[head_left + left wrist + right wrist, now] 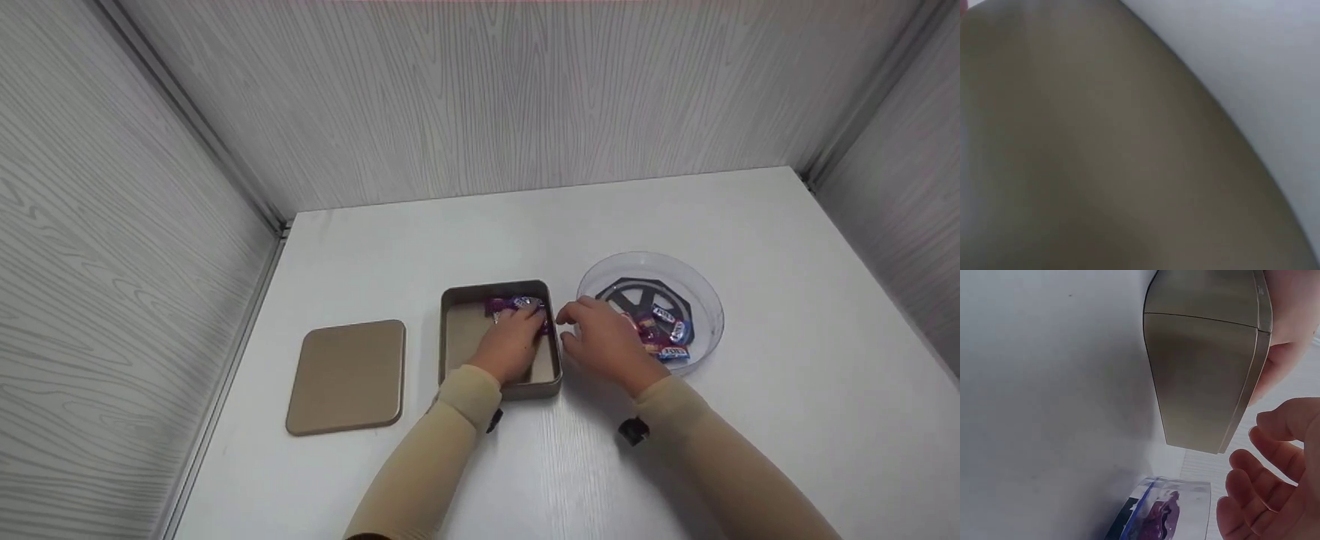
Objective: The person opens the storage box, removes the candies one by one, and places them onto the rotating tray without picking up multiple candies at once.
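My left hand [512, 345] reaches down into an open gold-brown tin [448, 390], its fingers among several purple wrapped candies [498, 305] in the far right corner. Whether those fingers pinch a candy is hidden. Just outside the tin's right wall is my right hand [606, 346], fingers loosely bent and holding nothing. In the right wrist view the right hand [1275, 489] has a gap between thumb and fingers, beside the tin's outer wall [1202, 377]. A brown surface, very close and blurred, fills most of the left wrist view.
A clear round container [709, 300] stands right of the tin, partly behind my right hand, with several red, purple and blue wrapped candies [667, 330] inside. The tin's flat lid [349, 379] lies at the left. Grey wood-grain panels [480, 97] border the white table [420, 232].
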Demonstrator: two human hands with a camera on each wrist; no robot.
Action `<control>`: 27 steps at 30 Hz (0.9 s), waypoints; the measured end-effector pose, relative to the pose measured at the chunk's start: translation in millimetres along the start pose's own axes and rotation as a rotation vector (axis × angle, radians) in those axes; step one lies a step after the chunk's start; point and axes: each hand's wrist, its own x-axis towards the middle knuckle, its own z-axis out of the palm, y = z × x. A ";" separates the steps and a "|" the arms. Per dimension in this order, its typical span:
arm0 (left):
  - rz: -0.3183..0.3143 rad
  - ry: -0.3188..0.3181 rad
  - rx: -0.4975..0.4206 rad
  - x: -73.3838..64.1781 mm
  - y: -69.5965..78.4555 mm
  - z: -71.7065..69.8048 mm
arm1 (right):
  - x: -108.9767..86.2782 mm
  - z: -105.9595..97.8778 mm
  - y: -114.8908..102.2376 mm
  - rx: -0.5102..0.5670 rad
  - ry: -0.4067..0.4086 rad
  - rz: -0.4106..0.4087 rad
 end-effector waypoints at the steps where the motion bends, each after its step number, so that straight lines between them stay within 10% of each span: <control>1: 0.019 -0.011 0.025 0.1 1.0 1.6 | -0.7 0.5 0.6 0.004 -0.003 -0.001; 27: 0.015 0.026 0.076 0.1 9.4 9.3 | -10.7 0.4 8.6 0.057 -0.040 0.055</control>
